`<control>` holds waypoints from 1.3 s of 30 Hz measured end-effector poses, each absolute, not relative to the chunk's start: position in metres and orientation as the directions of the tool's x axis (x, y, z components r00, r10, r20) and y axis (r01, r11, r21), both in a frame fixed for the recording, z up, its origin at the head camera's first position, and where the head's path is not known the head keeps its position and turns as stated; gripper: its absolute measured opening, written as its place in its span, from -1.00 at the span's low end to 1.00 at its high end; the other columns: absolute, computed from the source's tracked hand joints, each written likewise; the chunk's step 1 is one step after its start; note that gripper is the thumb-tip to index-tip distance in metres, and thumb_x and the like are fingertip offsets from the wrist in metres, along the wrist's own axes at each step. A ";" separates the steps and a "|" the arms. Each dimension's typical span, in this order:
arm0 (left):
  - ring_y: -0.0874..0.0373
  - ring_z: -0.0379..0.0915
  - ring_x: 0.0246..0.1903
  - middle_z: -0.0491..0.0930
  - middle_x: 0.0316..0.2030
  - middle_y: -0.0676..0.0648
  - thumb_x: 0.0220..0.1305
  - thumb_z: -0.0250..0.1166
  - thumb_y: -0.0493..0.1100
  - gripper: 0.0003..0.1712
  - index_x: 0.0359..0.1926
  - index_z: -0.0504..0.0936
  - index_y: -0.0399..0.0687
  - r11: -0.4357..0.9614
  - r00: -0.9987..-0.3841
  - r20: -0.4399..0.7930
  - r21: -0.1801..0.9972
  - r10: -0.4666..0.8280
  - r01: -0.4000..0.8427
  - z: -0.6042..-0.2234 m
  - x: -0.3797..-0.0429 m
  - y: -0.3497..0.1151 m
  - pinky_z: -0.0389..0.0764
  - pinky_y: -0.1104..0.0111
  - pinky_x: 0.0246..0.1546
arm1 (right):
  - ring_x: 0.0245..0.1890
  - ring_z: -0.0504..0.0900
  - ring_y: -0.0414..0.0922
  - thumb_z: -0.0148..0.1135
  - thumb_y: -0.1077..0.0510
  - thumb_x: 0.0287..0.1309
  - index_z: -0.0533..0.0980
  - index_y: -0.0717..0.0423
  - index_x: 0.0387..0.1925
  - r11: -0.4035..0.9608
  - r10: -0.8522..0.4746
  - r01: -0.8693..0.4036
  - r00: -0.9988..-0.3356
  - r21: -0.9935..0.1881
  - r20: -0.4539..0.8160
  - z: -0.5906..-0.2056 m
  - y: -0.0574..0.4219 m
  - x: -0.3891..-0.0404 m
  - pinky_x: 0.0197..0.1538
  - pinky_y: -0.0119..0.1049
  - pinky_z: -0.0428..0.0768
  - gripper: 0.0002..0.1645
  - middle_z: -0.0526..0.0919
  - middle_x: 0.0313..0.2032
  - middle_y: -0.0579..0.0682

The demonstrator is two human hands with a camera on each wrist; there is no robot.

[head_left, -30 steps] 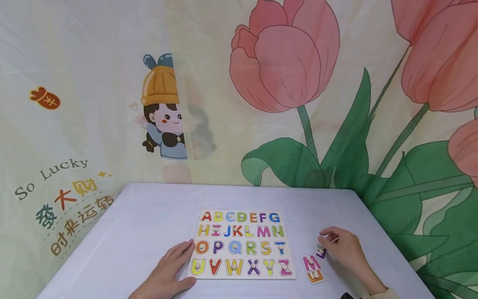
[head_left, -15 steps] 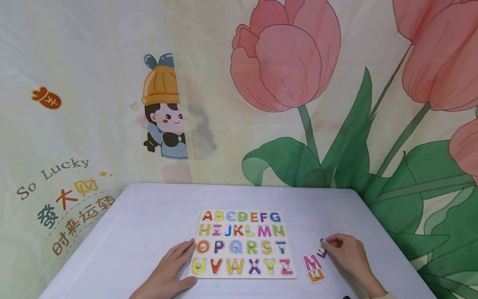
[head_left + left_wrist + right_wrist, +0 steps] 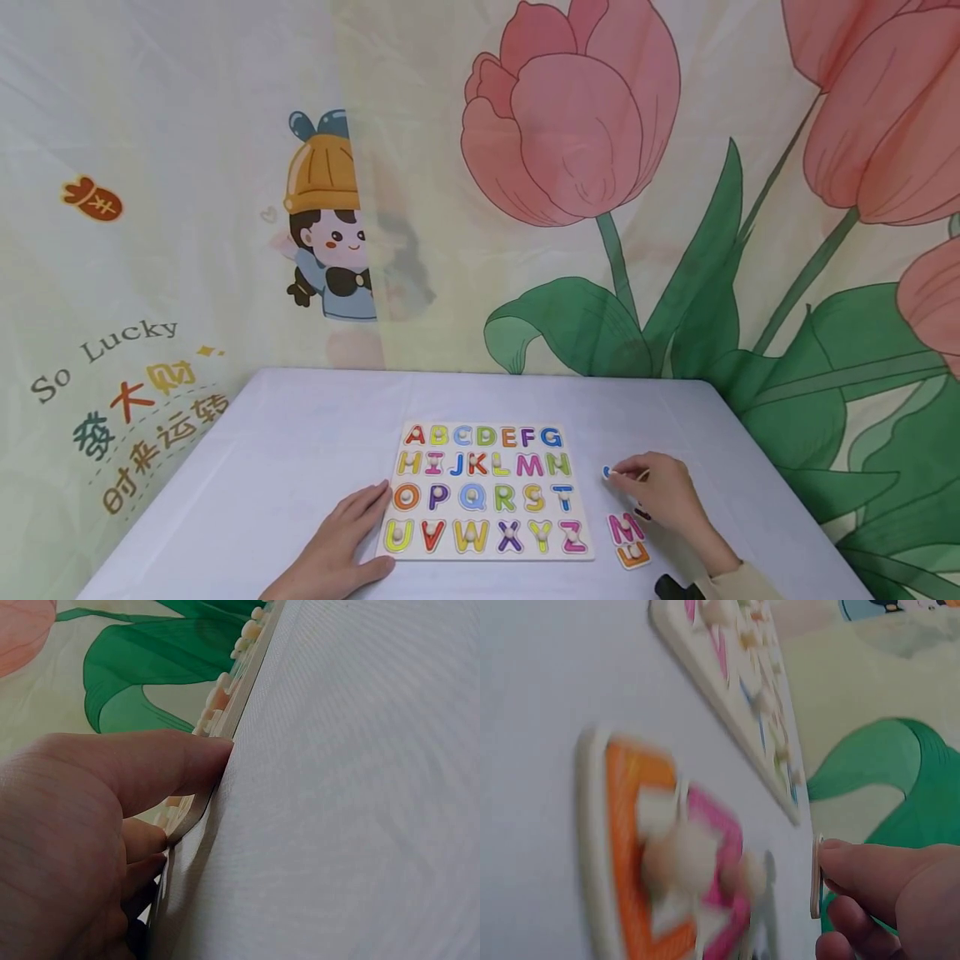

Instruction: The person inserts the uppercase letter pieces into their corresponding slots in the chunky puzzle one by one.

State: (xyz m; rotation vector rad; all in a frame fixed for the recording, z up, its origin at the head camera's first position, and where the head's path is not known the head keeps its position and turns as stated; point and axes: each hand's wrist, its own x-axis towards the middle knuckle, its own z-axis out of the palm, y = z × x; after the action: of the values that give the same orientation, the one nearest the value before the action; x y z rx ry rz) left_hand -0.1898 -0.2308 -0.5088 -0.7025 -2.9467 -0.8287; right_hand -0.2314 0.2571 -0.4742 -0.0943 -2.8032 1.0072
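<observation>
My right hand (image 3: pixel 663 492) pinches a thin letter puzzle piece (image 3: pixel 816 877) between thumb and fingers, above the table right of the alphabet board (image 3: pixel 487 557). In the head view a blue tip of that piece shows; the fingers hide the rest. Below this hand lie a pink M piece (image 3: pixel 617 528), an orange E piece (image 3: pixel 625 558) and a partly covered purple piece (image 3: pixel 642 514). My left hand (image 3: pixel 337 542) rests at the board's near left corner, fingertips on the left side and thumb (image 3: pixel 202 757) against the near edge.
Most letters on the board carry a knob; the E, F, J and M places show none. A white cloth covers the table (image 3: pixel 315 433). Behind its far edge hangs a printed curtain (image 3: pixel 420 333). A black object (image 3: pixel 675 587) sits by the right sleeve.
My right hand has reached the blue-tipped piece beyond the purple one, picked it up and carried it left toward the board. My left hand and the board stay where they were.
</observation>
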 end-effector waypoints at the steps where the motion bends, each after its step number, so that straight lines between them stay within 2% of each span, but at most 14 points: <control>1: -0.21 0.16 0.52 0.25 0.60 -0.15 0.25 0.45 0.29 0.10 0.60 0.30 -0.22 0.760 -0.899 0.124 0.494 0.420 0.423 -0.509 -0.190 -0.231 0.36 -0.26 0.38 | -0.37 0.54 -0.14 0.57 0.13 0.20 0.79 0.09 -0.25 0.768 0.102 -0.006 -0.986 -0.641 0.132 -0.473 0.250 -0.233 -0.38 -0.36 0.55 -0.87 0.66 -0.40 -0.10; 4: -0.22 0.18 0.52 0.27 0.59 -0.16 0.25 0.45 0.28 0.09 0.59 0.31 -0.23 0.756 -0.893 0.148 0.485 0.426 0.440 -0.511 -0.190 -0.232 0.37 -0.26 0.38 | -0.36 0.54 -0.16 0.59 0.13 0.18 0.80 0.05 -0.27 0.764 0.070 -0.037 -0.988 -0.645 0.140 -0.471 0.227 -0.240 -0.32 -0.37 0.53 -0.89 0.65 -0.41 -0.12; 8: -0.23 0.21 0.50 0.30 0.58 -0.17 0.25 0.45 0.28 0.07 0.58 0.34 -0.24 0.754 -0.883 0.186 0.462 0.432 0.466 -0.514 -0.190 -0.232 0.39 -0.25 0.37 | -0.36 0.52 -0.18 0.60 0.14 0.17 0.80 0.01 -0.29 0.743 0.011 -0.091 -0.989 -0.663 0.148 -0.470 0.195 -0.252 -0.34 -0.38 0.51 -0.91 0.62 -0.42 -0.16; 13: -0.20 0.22 0.49 0.30 0.57 -0.15 0.24 0.45 0.27 0.06 0.57 0.35 -0.23 0.759 -0.881 0.200 0.448 0.429 0.472 -0.515 -0.190 -0.234 0.41 -0.22 0.35 | -0.37 0.51 -0.19 0.58 0.15 0.20 0.80 -0.05 -0.31 0.708 -0.145 -0.228 -0.973 -0.669 0.178 -0.472 0.155 -0.268 -0.37 -0.41 0.52 -0.95 0.58 -0.43 -0.19; 20: -0.20 0.20 0.51 0.28 0.59 -0.14 0.26 0.43 0.28 0.07 0.59 0.33 -0.20 0.759 -0.890 0.169 0.470 0.423 0.451 -0.513 -0.189 -0.233 0.39 -0.24 0.37 | -0.42 0.52 -0.23 0.55 0.09 0.26 0.80 -0.05 -0.27 0.658 -0.372 -0.399 -0.909 -0.639 0.185 -0.469 0.110 -0.293 -0.39 -0.42 0.51 -0.96 0.61 -0.40 -0.24; 29: -0.19 0.15 0.53 0.24 0.61 -0.13 0.26 0.42 0.30 0.09 0.62 0.28 -0.17 0.762 -0.900 0.114 0.494 0.421 0.419 -0.509 -0.190 -0.232 0.35 -0.28 0.39 | -0.35 0.50 -0.26 0.51 0.12 0.30 0.84 -0.05 -0.21 0.672 -0.511 -0.454 -0.856 -0.584 0.077 -0.460 0.073 -0.310 -0.27 -0.41 0.50 -0.93 0.60 -0.39 -0.27; 39: -0.20 0.13 0.55 0.23 0.61 -0.13 0.25 0.43 0.29 0.10 0.62 0.28 -0.18 0.762 -0.906 0.088 0.510 0.415 0.398 -0.508 -0.190 -0.232 0.32 -0.29 0.41 | -0.32 0.49 -0.29 0.48 0.10 0.33 0.85 -0.18 -0.20 0.719 -0.573 -0.500 -0.820 -0.482 -0.003 -0.460 0.059 -0.321 -0.20 -0.41 0.51 -0.89 0.55 -0.39 -0.28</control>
State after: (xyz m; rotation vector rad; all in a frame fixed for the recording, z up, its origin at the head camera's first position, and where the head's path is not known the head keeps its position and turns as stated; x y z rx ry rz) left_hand -0.1896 -0.2318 -0.5077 -0.6868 -2.9770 -0.8517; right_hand -0.3210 0.0590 -0.4605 0.9595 -3.0527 0.7830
